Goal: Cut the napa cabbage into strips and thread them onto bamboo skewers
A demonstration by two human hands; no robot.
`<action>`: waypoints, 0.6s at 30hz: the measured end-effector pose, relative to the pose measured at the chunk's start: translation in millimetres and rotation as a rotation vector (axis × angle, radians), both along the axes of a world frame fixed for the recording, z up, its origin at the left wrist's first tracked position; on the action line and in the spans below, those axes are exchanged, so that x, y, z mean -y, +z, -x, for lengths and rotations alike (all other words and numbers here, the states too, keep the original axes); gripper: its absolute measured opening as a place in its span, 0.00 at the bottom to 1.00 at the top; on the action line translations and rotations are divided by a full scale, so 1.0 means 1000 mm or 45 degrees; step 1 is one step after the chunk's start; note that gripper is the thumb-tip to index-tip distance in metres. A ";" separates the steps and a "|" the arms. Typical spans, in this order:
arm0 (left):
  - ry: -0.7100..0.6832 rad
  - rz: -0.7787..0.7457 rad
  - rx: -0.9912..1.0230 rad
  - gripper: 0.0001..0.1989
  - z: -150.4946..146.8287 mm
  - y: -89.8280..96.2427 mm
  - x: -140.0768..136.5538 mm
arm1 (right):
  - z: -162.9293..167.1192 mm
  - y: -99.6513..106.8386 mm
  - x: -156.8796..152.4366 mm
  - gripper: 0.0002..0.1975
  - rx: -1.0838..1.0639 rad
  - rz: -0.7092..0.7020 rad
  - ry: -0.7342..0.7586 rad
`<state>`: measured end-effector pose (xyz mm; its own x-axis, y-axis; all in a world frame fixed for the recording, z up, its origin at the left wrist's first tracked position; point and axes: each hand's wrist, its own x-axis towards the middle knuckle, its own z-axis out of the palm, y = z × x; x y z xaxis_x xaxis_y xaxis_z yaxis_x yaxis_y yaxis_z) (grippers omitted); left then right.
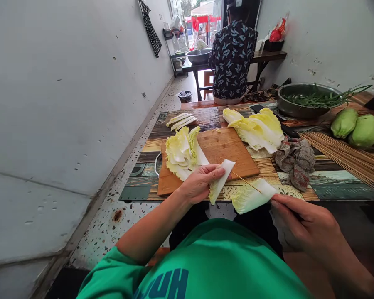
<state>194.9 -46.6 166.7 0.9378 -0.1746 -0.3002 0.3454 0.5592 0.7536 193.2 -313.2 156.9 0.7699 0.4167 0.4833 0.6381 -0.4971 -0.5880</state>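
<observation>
My left hand [202,180] is closed on a piece of napa cabbage leaf [221,182], pinched between thumb and fingers. From that piece a thin bamboo skewer [244,179] runs to a second cabbage leaf piece [252,197], which is threaded on it. At this leaf's right edge, my right hand [305,218] is pinched shut in line with the skewer; its fingers hide that end. Both hands are at the table's near edge, above my lap. Behind them more cabbage leaves [182,151] are piled on a wooden cutting board [218,145].
Cut cabbage strips [182,120] and a larger leaf pile [257,128] flank the board. To the right are a crumpled rag [296,160], a knife [288,129], many skewers [345,155], green gourds [364,131] and a metal basin [294,108] of greens. A person [233,58] sits ahead.
</observation>
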 end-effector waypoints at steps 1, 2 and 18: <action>-0.006 -0.005 -0.002 0.21 0.000 -0.001 0.000 | 0.000 0.000 0.000 0.10 -0.029 -0.002 -0.007; -0.009 -0.009 -0.004 0.21 0.000 -0.001 0.000 | 0.001 -0.001 0.001 0.10 -0.060 -0.003 -0.020; -0.050 -0.403 0.209 0.24 0.004 -0.002 0.000 | 0.001 0.011 0.010 0.14 -0.188 -0.022 0.000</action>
